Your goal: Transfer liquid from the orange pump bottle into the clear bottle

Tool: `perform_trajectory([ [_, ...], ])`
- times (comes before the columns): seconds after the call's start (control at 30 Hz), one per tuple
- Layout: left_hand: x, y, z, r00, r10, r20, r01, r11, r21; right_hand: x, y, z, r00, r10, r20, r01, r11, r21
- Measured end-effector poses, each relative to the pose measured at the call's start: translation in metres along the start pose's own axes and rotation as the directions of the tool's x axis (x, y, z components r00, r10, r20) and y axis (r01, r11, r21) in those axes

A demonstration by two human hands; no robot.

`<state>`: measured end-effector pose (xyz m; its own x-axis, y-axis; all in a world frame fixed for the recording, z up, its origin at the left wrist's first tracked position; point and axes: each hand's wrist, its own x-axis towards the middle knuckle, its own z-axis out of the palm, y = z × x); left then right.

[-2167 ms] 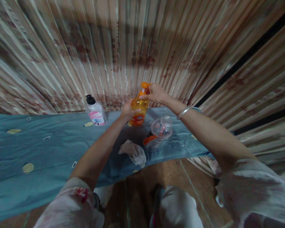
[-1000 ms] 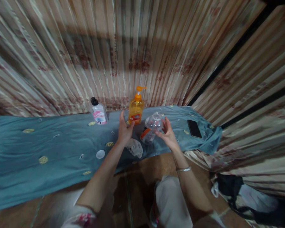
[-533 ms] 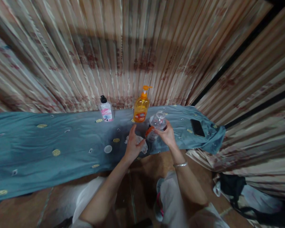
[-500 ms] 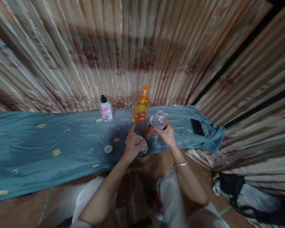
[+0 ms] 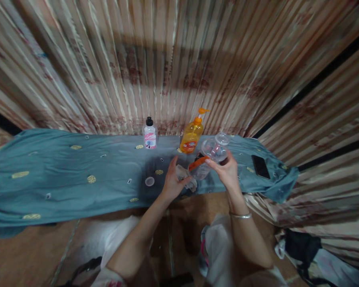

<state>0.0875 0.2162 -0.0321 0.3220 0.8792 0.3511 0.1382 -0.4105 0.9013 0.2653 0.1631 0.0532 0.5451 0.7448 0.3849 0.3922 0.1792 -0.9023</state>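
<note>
My right hand [image 5: 228,169] grips a clear plastic bottle [image 5: 215,149] with an orange-and-black label, its uncapped neck leaning up and away to the right. My left hand [image 5: 174,182] is just left of the bottle, index finger stretched forward. Between its thumb and fingers is a crumpled whitish cloth or tissue [image 5: 188,179], close to the bottle's lower part; how firmly it is held is partly hidden. Behind the bottle stands an orange pump bottle [image 5: 191,137]. A small round whitish lid [image 5: 149,181] lies on the cloth-covered table to the left.
A clear bottle with a black cap and pink label [image 5: 150,137] stands at the back of the teal tablecloth [image 5: 62,159]. A black phone [image 5: 260,166] lies at the right end. Pleated curtains [image 5: 155,59] hang close behind, and a dark bag [image 5: 302,244] rests at lower right.
The view has shifted, so the table's things appear further right. My right hand has tilted the bottle more, and my left hand with the cloth has come closer to its lower part.
</note>
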Motion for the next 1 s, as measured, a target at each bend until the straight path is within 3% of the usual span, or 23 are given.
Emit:
perform_trajectory([
  [0.27,-0.004,0.006,-0.006,0.997,0.05,0.062,-0.055,0.995,0.088,-0.015,-0.012,0.021,0.992,0.017,0.121,-0.031,0.992,0.119],
  [0.5,-0.006,0.011,-0.018,0.996,0.076,0.049,-0.077,0.997,0.028,-0.026,-0.02,0.042,0.971,0.021,0.24,-0.063,0.983,0.17],
  [0.77,-0.01,0.016,-0.036,0.999,-0.024,-0.027,0.025,0.999,0.028,-0.032,-0.033,0.066,0.957,0.019,0.289,-0.085,0.972,0.219],
  [1.0,-0.001,0.012,-0.058,0.993,-0.076,-0.089,0.075,0.997,-0.018,-0.024,-0.037,0.095,0.933,-0.103,0.345,-0.005,0.955,0.297],
])
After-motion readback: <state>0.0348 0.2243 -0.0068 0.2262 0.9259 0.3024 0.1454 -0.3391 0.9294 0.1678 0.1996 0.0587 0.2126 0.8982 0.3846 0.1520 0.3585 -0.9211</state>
